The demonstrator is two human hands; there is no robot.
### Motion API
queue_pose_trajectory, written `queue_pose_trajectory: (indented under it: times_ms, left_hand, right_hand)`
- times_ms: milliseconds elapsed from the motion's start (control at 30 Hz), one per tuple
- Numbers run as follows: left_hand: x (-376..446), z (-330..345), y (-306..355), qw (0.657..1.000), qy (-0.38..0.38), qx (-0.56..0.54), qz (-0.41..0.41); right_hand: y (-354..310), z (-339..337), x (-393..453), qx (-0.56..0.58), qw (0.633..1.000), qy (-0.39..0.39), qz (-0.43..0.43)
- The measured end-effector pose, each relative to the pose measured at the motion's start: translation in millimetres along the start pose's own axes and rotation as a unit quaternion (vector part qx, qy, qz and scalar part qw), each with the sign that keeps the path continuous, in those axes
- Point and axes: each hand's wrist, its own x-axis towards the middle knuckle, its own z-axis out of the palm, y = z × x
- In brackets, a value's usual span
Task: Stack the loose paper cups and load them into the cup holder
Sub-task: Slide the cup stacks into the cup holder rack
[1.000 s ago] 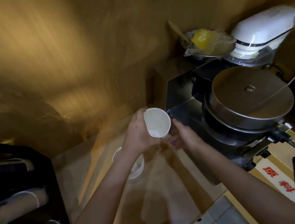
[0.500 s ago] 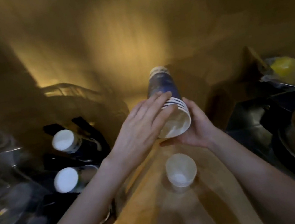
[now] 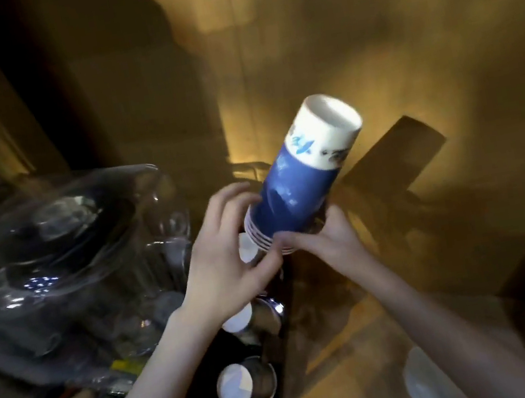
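A stack of blue and white paper cups (image 3: 299,178) is held in the air, base end tilted up to the right and rims pointing down to the left. My right hand (image 3: 327,240) grips it from below at the rim end. My left hand (image 3: 229,256) touches the rims from the left, fingers spread. Just below the rims stands the black cup holder (image 3: 278,345) with metal tubes. White cup bottoms show in its tubes, one (image 3: 235,385) at the bottom. A loose white cup (image 3: 423,380) stands on the wooden counter at the lower right, blurred.
Crumpled clear plastic packaging (image 3: 56,261) over dark items fills the left side. A wooden wall rises behind. A dark box shape (image 3: 396,155) sits behind the stack. The wooden counter (image 3: 353,374) stretches along the bottom right.
The view has swung left, from the pan and appliances to the cup holder. The single cup became a stack held in both hands, now carried left over the holder's tubes.
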Motion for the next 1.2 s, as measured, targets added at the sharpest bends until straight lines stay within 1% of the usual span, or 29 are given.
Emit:
queue_pose_trajectory:
  times_ms: [67, 133, 233, 267, 333, 467, 600, 700, 867, 967, 1033, 1100, 1200]
  left_hand:
    - [10, -10, -5, 0.998, 0.030, -0.029, -0.052]
    - [20, -17, -8, 0.996, 0.034, -0.024, -0.080]
    - [30, -20, -14, 0.993, 0.027, 0.051, -0.103]
    - [31, -19, -16, 0.991, 0.023, 0.076, -0.111]
    - [28, -14, -20, 0.988, 0.005, 0.091, -0.126]
    - [15, 2, -34, 0.985, -0.025, 0.088, -0.148]
    - [4, 18, -56, 0.978, -0.049, 0.071, -0.190]
    - [-4, 34, -69, 0.971, -0.073, 0.054, -0.223]
    - [-15, 57, -84, 0.957, -0.116, 0.061, -0.260]
    - [-12, 63, -86, 0.953, -0.119, 0.060, -0.273]
    - [-10, 64, -86, 0.950, -0.122, 0.059, -0.281]
    - [-10, 64, -85, 0.949, -0.127, 0.066, -0.281]
    - [-9, 65, -86, 0.943, -0.147, 0.079, -0.288]
  right_hand:
    - [4, 22, 12, -0.026, 1.000, -0.004, 0.001]
    - [7, 39, 19, -0.039, 0.999, 0.003, 0.016]
    - [23, 51, 22, -0.066, 0.998, -0.008, 0.012]
    - [30, 53, 23, -0.080, 0.997, -0.011, 0.012]
    - [44, 58, 22, -0.104, 0.994, -0.020, 0.012]
    - [67, 64, 22, -0.155, 0.987, -0.035, 0.011]
    - [93, 67, 31, -0.218, 0.973, -0.049, 0.051]
    - [85, 70, 26, -0.263, 0.962, -0.043, 0.056]
    - [84, 69, 19, -0.294, 0.956, -0.016, -0.004]
    - [85, 67, 22, -0.312, 0.950, -0.004, -0.027]
    - [82, 65, 22, -0.338, 0.941, -0.006, -0.037]
    - [78, 64, 22, -0.378, 0.924, -0.028, -0.044]
    - [66, 59, 24, -0.466, 0.879, -0.088, -0.044]
